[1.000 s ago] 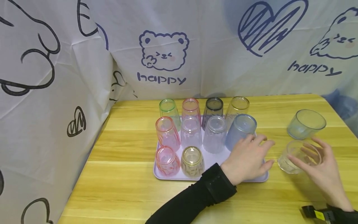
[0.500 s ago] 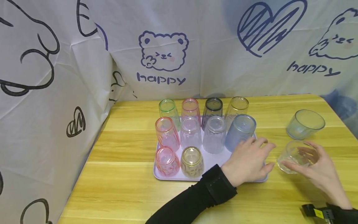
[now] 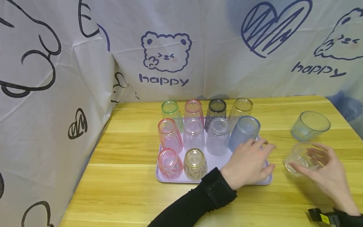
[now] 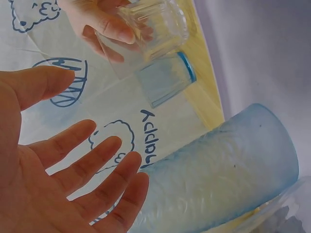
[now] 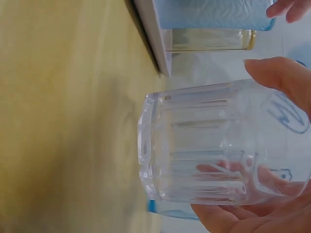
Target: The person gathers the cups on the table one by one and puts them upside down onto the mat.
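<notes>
My right hand (image 3: pixel 326 171) holds a clear drinking glass (image 5: pixel 194 136), thumb on one side and fingers on the other. The glass has a ribbed lower wall and a thick base, which faces the wooden table with a gap between. My left hand (image 3: pixel 246 164) is over the front right of a lilac tray (image 3: pixel 177 179), fingers spread and holding nothing. Close beside it, in the left wrist view, stands a tall blue glass (image 4: pixel 233 174). Tray surface under this hand is partly hidden in the head view.
Several upside-down glasses stand on the tray in rows, including a pink-rimmed short glass (image 3: pixel 170 165) and a yellowish short glass (image 3: pixel 195 165). A low bluish glass (image 3: pixel 309 127) stands mouth up on the table (image 3: pixel 122 192) at the right. A printed white cloth (image 3: pixel 221 63) hangs behind.
The clear glass has turned and shifted slightly in my right hand, its base now showing more toward the camera. My left hand has drifted a little left.
</notes>
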`<state>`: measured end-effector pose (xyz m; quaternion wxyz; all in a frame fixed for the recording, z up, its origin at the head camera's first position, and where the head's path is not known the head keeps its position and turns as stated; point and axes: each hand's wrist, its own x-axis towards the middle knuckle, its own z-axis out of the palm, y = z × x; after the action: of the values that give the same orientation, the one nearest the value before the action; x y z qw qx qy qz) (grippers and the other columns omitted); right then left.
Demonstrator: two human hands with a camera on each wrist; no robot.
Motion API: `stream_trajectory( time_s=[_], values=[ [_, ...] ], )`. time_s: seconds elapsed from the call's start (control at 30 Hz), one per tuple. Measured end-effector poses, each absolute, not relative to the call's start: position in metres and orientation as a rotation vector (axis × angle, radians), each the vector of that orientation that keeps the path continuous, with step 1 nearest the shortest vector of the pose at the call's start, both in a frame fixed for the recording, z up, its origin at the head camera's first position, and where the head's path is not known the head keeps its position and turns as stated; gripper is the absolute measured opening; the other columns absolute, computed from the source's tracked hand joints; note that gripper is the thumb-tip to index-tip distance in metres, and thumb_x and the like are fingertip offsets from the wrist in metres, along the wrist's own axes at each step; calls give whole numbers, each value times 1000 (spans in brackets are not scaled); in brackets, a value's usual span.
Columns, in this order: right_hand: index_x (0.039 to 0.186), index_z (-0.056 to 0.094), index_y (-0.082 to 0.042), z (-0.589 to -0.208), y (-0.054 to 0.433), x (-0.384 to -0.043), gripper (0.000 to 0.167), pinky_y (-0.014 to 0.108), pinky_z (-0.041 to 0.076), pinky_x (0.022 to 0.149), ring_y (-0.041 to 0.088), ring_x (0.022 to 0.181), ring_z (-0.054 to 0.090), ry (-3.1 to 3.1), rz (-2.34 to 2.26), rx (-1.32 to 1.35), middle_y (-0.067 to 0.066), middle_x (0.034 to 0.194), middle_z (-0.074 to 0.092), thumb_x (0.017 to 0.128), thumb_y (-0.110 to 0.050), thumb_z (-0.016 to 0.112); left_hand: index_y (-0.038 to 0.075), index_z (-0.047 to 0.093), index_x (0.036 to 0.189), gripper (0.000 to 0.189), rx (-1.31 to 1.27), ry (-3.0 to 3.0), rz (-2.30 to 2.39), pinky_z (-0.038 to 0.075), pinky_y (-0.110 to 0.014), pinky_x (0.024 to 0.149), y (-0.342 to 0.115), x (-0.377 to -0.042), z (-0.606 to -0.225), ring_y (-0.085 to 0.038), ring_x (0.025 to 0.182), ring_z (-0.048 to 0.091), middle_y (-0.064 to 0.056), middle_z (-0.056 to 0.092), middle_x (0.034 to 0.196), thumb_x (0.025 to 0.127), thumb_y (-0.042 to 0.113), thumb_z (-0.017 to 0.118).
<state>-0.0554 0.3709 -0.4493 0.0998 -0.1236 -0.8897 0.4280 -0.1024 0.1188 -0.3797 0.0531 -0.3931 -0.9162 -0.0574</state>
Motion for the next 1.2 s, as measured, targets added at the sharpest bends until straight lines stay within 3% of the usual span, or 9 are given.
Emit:
stream_trajectory(
  time_s=[0.2,0.43,0.73,1.0,1.2],
  values=[
    [155,31,-21,-433,362,-52,97,-6,33,81,-20,98,42,-2525,1243,-416,-38,111,43,77,-17,88,30,49,146,55,-1180,-2764,-206,53,-24,98,110,-102,-376,-10,124,58,9,55,142,97,53,58],
    [146,43,-24,-416,346,-52,87,-3,38,82,-16,100,53,-2398,1320,-322,-32,114,54,74,0,86,26,51,143,51,-1128,-2719,-290,52,-27,101,94,-105,-369,-13,126,58,7,56,142,98,48,58],
    [147,44,-11,-404,324,-53,86,1,46,91,-4,110,60,-2215,1595,-51,-14,124,61,74,20,76,20,57,138,49,-1082,-2594,-475,50,-24,104,68,-105,-357,-13,120,62,4,61,135,95,41,66],
    [151,36,0,-413,309,-64,84,18,50,104,11,121,62,-1894,2004,237,4,134,60,77,29,65,16,59,134,45,-1042,-2458,-696,50,-25,107,46,-110,-348,-16,123,62,0,62,133,94,34,68],
    [145,38,6,-398,278,-72,75,27,53,104,20,120,64,-1548,2279,434,12,130,62,77,37,48,13,60,132,43,-1046,-2361,-864,46,-26,111,31,-115,-342,-18,126,59,-3,62,134,94,30,70]
  ],
)
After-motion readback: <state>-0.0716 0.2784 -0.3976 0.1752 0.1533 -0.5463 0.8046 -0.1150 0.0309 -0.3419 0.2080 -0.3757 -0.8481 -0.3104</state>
